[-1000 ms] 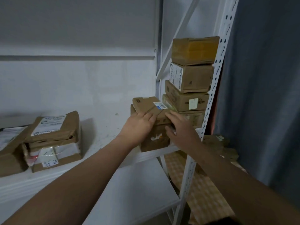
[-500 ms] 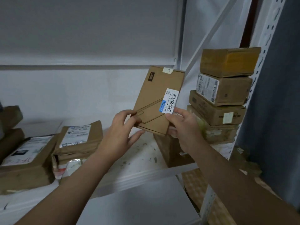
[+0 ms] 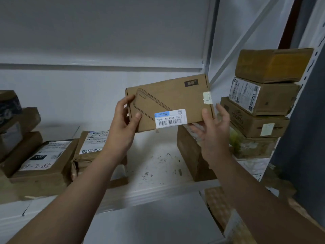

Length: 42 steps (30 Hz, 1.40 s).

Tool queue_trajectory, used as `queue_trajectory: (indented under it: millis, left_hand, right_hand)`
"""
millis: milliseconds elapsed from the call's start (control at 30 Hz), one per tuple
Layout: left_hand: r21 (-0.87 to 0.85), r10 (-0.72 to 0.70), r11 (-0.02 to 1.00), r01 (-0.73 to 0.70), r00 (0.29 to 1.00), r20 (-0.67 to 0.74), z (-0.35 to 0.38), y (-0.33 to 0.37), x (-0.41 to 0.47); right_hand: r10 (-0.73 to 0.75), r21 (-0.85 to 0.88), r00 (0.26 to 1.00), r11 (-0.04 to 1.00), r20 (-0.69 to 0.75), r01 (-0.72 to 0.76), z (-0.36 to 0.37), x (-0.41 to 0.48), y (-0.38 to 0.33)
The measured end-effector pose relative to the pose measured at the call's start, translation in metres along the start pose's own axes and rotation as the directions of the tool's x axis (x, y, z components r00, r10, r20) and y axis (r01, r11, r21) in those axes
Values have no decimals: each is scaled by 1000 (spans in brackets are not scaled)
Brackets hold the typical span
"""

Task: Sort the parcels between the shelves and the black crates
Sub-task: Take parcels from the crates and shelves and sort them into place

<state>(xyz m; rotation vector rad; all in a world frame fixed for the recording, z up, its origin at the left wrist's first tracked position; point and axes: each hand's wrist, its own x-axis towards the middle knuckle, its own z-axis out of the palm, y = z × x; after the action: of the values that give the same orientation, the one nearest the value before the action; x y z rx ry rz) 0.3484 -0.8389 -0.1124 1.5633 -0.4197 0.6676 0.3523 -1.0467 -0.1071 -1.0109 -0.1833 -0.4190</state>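
On my feed the flat cardboard box (image 3: 168, 103) is held up in the air above the white shelf (image 3: 158, 166), tilted so its right end sits higher. It is thin, rectangular, plain brown card with a line drawing of a phone on its face, a white barcode label (image 3: 170, 118) with a blue strip near the lower edge, and a scrap of pale tape (image 3: 207, 98) folded over the right edge.

My left hand (image 3: 123, 127) grips the left end, thumb flat on the front and fingers wrapped behind. My right hand (image 3: 212, 131) pinches the lower right corner, thumb on the front and one finger up behind the edge, the other fingers splayed loosely beneath. Both forearms reach up from below.

Just behind and below the box a brown carton (image 3: 193, 155) stands on the scuffed shelf. To the right, against the perforated upright (image 3: 313, 67), a stack of four cartons (image 3: 263, 103) leans slightly, the top one glossy with tape. On the left lie crumpled paper-wrapped parcels (image 3: 91, 147) with white labels.
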Motion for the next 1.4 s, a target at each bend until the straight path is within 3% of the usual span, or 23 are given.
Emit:
queue_trajectory:
  millis: [167, 267, 367, 433, 533, 833, 933, 1100, 1200, 1300, 1400]
  left_hand:
    - [183, 59, 982, -49, 997, -53, 0, -6, -1]
    - [297, 68, 949, -108, 987, 143, -6, -5, -6]
    - [425, 171, 854, -301, 933, 317, -13, -11, -9]
    - [419, 249, 848, -324, 942, 224, -16, -14, -9]
    - [436, 214, 876, -204, 976, 27, -14, -7, -11]
    - [505, 239, 843, -186, 970, -42, -16, 10, -16]
    - [652, 331, 717, -245, 944, -9, -24, 16, -26]
    - [758, 398, 476, -446, 878, 267, -49, 18, -61]
    - [810, 322, 342, -477, 869, 376, -75, 19, -85]
    - [847, 237, 128, -516, 845, 479, -103, 22, -103]
    - [801, 218, -31, -598, 778, 590, -119, 31, -112]
  right_hand:
    - [-44, -160, 999, 986, 20, 47, -9, 0, 6]
    - [-74, -174, 997, 982, -23, 69, -10, 1, 4]
    - [-144, -284, 988, 951, -59, 122, -14, 9, -2]
    - [-184, -342, 983, 925, -20, 167, -16, 13, -7]
    - [-151, -369, 982, 912, 113, 182, -16, 15, -12]
    - [-132, -367, 980, 913, 152, 180, -4, 19, -15]
    - [-37, -261, 988, 962, 147, 75, 7, 14, -11]
    - [203, -7, 965, 979, 169, -205, 45, -1, 15]
    - [283, -2, 940, 958, 192, -288, 73, -18, 37]
    - [328, -69, 930, 945, 166, -321, 97, -33, 56]
    - [364, -137, 919, 929, 155, -344, 123, -46, 74]
